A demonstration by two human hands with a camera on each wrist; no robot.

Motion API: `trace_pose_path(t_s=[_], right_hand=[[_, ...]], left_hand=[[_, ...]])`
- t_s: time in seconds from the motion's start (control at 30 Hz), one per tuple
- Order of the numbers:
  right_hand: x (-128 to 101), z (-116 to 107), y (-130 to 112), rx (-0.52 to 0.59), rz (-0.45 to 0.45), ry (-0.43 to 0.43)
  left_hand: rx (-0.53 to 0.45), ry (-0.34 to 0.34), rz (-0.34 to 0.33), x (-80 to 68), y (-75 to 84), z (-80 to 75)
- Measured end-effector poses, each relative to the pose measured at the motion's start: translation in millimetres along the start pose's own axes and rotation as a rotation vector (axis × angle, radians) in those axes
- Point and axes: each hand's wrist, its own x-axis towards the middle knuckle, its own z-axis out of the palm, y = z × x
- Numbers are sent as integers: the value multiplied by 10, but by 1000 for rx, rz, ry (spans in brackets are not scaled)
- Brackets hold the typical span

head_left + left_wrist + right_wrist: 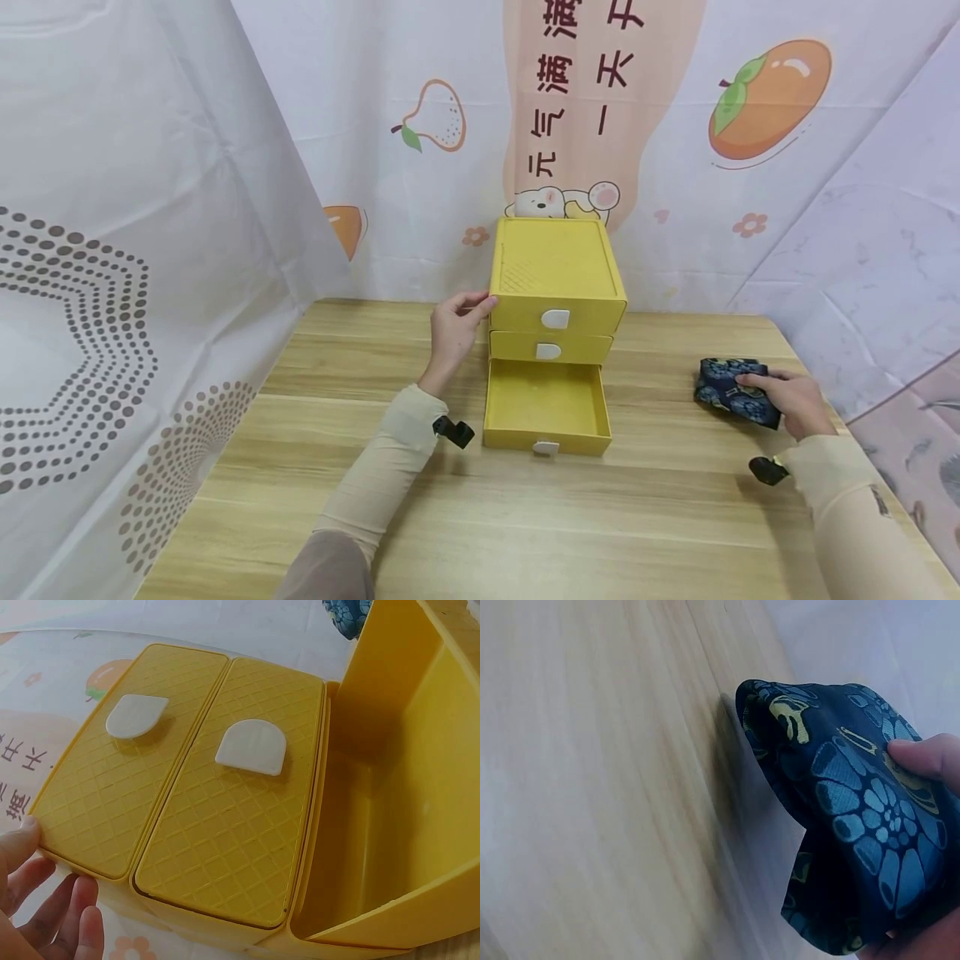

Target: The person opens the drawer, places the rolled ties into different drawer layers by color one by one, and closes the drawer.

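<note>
A small yellow drawer cabinet (558,258) stands at the back of the table, with three stacked drawers bearing white tabs. Its bottom drawer (546,404) is pulled out, and the part of its floor that shows is bare. My left hand (456,333) holds the cabinet's left front corner; in the left wrist view the thumb (21,838) lies at the edge and the fingers curl along the side. Off to the right, my right hand (798,402) grips a folded dark-blue floral cloth (877,817), thumb on top. The fingers beneath the cloth are mostly hidden.
The wooden table (570,525) extends around the cabinet. Behind it hangs a white curtain (442,192) printed with fruit and lettering. A dotted white sheet (90,250) hangs at the left. Each wrist carries a small black camera (454,431).
</note>
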Motion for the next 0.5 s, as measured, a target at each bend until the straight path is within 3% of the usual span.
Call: trace_pose_path(t_s=[0.3, 0.5], right_hand=[[-105, 16, -112, 34, -15, -21], [-134, 47, -179, 33, -70, -6]], left_hand=[[6, -4, 11, 4, -6, -2], [2, 4, 11, 1, -2, -1]])
